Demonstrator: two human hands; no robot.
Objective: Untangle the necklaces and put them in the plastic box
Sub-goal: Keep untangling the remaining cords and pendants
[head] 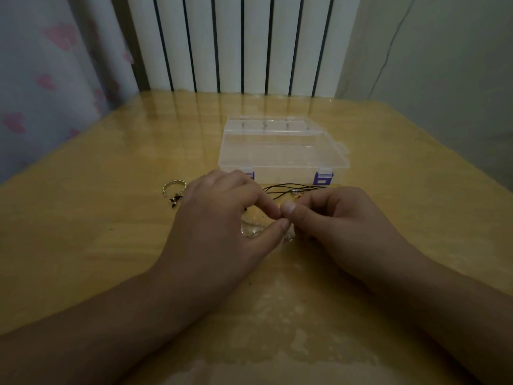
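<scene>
Untangling is underway: just in front of the closed plastic box (283, 151), the left hand (222, 218) and right hand (338, 218) pinch the tangled necklaces (291, 190) (knot hidden), which next need gentle teasing apart.

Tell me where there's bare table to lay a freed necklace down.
Bare wood lies right of the right hand, toward the table edge, and far left beyond the gold ring-shaped piece. Crowded: between the left hand and the closed plastic box, where black cords lie.
</scene>
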